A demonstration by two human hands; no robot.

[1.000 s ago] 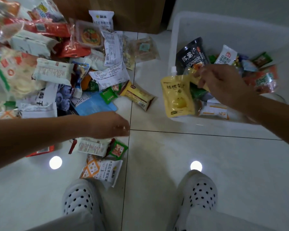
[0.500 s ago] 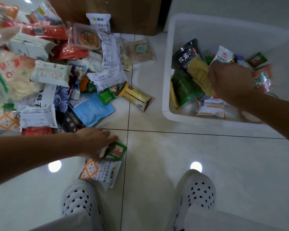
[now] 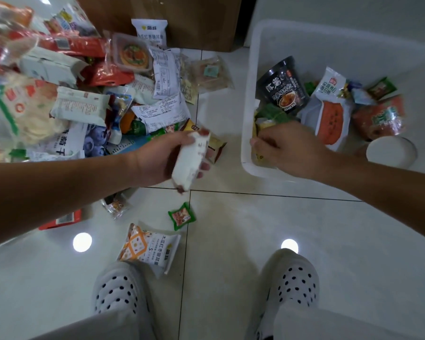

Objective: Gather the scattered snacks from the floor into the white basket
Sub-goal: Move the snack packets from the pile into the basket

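My left hand (image 3: 155,158) grips a white packet with dark red ends (image 3: 189,165), held above the floor between the snack pile and the white basket (image 3: 245,94). My right hand (image 3: 292,153) is inside the basket's near left corner, fingers curled over a yellow pouch (image 3: 261,125) that shows above and below the hand. The basket also holds a black noodle cup (image 3: 282,87), a white and orange bag (image 3: 331,119) and several small packets. A large snack pile (image 3: 84,94) covers the floor at the left.
On the tiles near my feet lie a small green packet (image 3: 182,215), a white and orange packet (image 3: 149,246), a clear small packet (image 3: 115,203) and a red one (image 3: 62,219). My white dotted shoes (image 3: 119,290) stand below. A brown cabinet (image 3: 182,15) stands behind the pile.
My left hand has lifted the white packet off the floor and moved it up and right toward the basket. My right hand has shifted to the basket's near left corner with the yellow pouch.
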